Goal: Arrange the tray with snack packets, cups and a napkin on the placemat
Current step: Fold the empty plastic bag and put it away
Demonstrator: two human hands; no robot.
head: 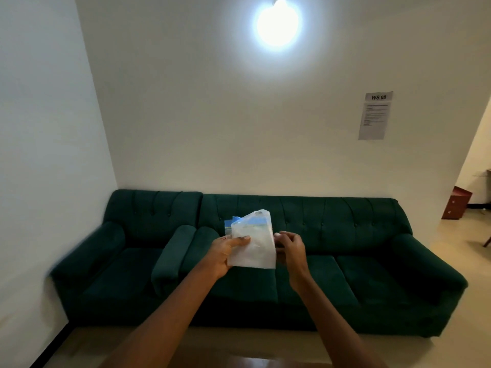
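While left hand point(222, 254) grips, one packet point(256, 249) stands upright.

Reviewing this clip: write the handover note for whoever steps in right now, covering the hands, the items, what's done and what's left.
Left hand: grips the packet at its left edge, thumb on the front.
Right hand: fingers curled at the packet's right edge, seemingly pinching it.
Things: the white packet, blue showing at its top, is held in the air before the sofa. Tray, cups and placemat are out of view.
Done: nothing visibly placed.
Left: judging by this view, the whole arrangement.
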